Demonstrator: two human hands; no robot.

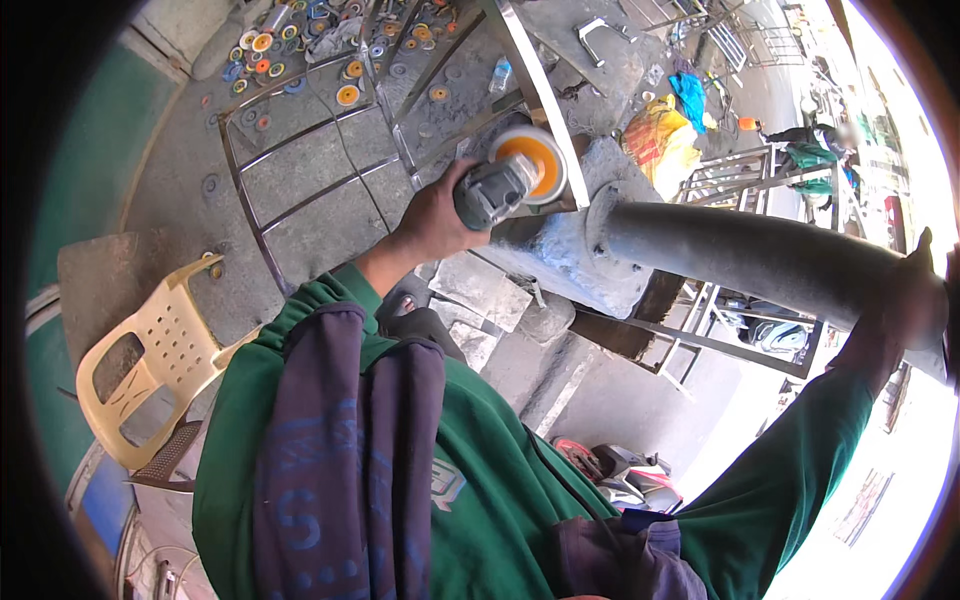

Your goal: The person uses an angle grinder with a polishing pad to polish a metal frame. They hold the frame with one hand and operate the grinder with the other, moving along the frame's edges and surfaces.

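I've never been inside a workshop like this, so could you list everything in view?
grinder: 1, grey, upper middle
wheel: 1, orange and white, on the grinder
loose discs: many, mostly orange, blue, grey, upper left
metal frame: 1, grey, upper left
metal tube: 1, silvery, beside the wheel
pipe: 1, dark grey, centre to right
chair: 1, beige, left
bottle: 1, clear, upper middle
bag: 1, yellow and orange, upper right
co-worker: 1, green clothing, far right
small clutter: uncountable, mixed, background
sleeves: 2, green, both arms
left hand: 1, bare, holding the grinder
right hand: 1, bare, blurred, at the pipe's right end
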